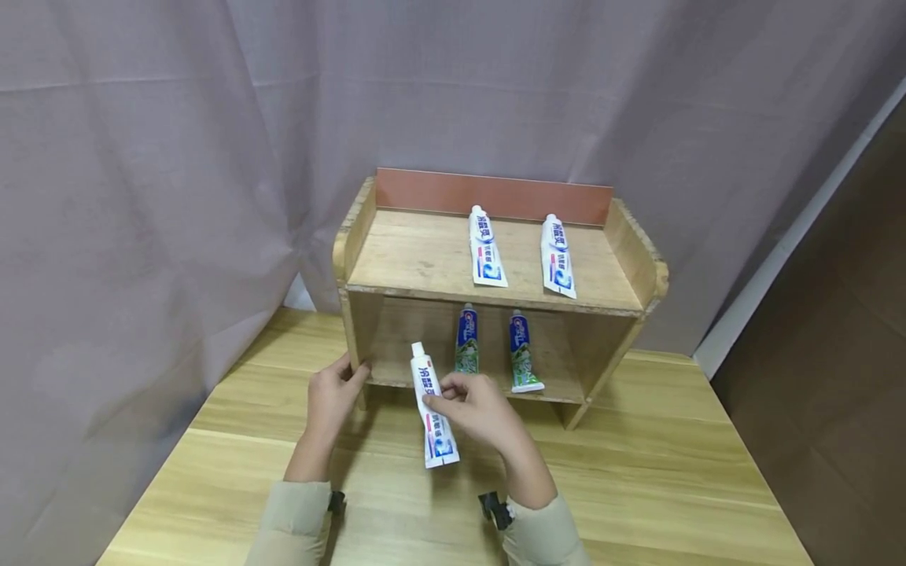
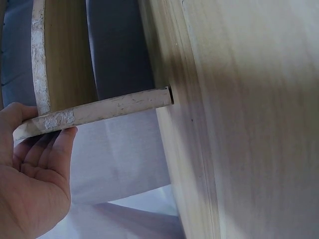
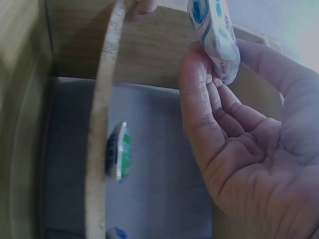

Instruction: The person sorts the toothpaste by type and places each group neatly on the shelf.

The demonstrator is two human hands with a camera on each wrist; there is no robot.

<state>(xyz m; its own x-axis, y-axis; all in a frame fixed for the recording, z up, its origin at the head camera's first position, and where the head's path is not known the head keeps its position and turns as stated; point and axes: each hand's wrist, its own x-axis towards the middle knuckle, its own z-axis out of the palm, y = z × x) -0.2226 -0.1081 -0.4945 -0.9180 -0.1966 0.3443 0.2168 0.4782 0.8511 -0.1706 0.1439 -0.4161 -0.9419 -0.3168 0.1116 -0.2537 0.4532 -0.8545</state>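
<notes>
My right hand [image 1: 481, 413] pinches a white toothpaste tube [image 1: 433, 417] between thumb and fingers, in front of the wooden shelf's lower board. Its cap points up and away, and blue lettering faces up. In the right wrist view the same tube [image 3: 217, 40] is seen from its side, held by the fingertips. My left hand [image 1: 333, 397] grips the shelf's left side panel [image 2: 99, 112] near the lower board, thumb on one face and fingers on the other. Two blue-green toothpaste tubes, one left [image 1: 467, 339] and one right [image 1: 522, 354], lie on the lower board.
Two more white tubes, one left [image 1: 487, 248] and one right [image 1: 557, 258], lie on the upper board [image 1: 418, 251]. The shelf stands on a wooden table [image 1: 658, 464]. A grey curtain [image 1: 177, 157] hangs behind, and a brown panel [image 1: 828, 338] stands at right.
</notes>
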